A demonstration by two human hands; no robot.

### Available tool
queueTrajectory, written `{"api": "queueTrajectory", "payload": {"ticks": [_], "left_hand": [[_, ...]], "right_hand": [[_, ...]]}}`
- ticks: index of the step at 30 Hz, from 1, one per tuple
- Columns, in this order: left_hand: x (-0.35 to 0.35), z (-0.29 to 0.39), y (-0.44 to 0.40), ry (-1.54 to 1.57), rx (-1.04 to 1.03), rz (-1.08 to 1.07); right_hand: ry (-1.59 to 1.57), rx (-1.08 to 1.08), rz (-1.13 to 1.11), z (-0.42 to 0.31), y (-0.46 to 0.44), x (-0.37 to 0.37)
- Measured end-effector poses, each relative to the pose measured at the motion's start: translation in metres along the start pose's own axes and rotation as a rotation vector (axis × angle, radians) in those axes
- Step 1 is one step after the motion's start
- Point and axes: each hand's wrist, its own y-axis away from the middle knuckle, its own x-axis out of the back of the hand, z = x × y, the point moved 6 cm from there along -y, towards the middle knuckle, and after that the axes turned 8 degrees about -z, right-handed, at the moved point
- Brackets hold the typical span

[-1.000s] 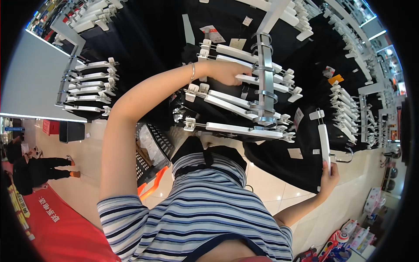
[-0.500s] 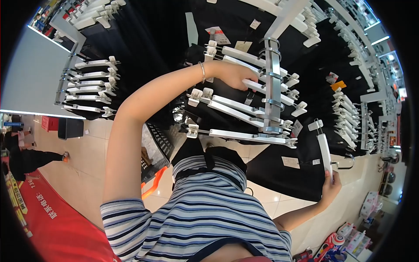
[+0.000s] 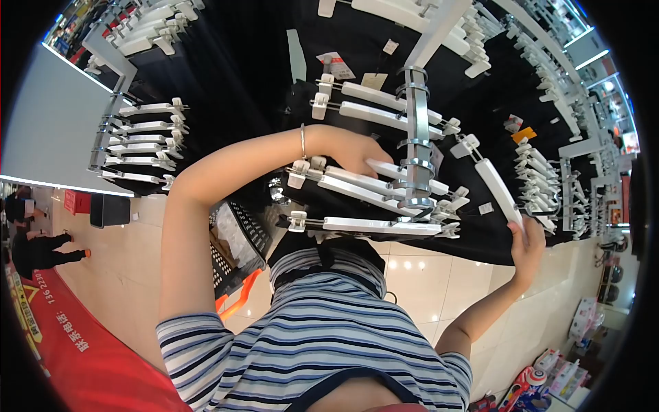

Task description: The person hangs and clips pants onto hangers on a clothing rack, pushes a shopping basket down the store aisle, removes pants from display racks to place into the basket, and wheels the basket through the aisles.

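My left hand (image 3: 351, 150), with a bracelet at the wrist, reaches over the metal rail (image 3: 417, 123) and grips the end of a white hanger on it. Several white clip hangers (image 3: 381, 224) with black garments hang from this rail, on both sides of that hand. My right hand (image 3: 526, 248) is closed round the lower end of another white hanger (image 3: 497, 187), off the rail to the right and tilted. A black garment (image 3: 473, 237) hangs beside it, with a small white tag.
More racks of hangers stand at the left (image 3: 145, 144) and right (image 3: 537, 180). A black basket (image 3: 233, 240) with an orange handle is below my left arm. A person (image 3: 44, 250) stands far left beyond a red cover (image 3: 103, 350). Boxed goods lie lower right.
My right hand has raised its hanger and garment toward the rail. My left hand has moved down along the rail with its hanger, and a gap has opened above it.
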Motion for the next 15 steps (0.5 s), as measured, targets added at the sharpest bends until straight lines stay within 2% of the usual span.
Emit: {"api": "queueTrajectory", "payload": {"ticks": [4,7,10,13,15], "left_hand": [[-0.003,0.012,0.004,0.000,-0.086,0.070],[-0.003,0.015,0.005,-0.070,-0.073,0.074],[-0.005,0.019,0.007,-0.161,0.173,-0.020],[-0.005,0.028,0.014,-0.360,0.377,0.000],[-0.009,0.030,0.016,-0.394,0.353,0.065]], "right_hand": [[-0.081,0.086,-0.027,-0.005,-0.005,-0.010],[-0.137,0.159,-0.073,-0.018,-0.012,-0.020],[-0.166,0.304,-0.052,-0.054,-0.036,-0.030],[-0.130,0.378,-0.072,-0.078,-0.063,-0.043],[-0.115,0.443,-0.050,-0.096,-0.080,-0.051]]}}
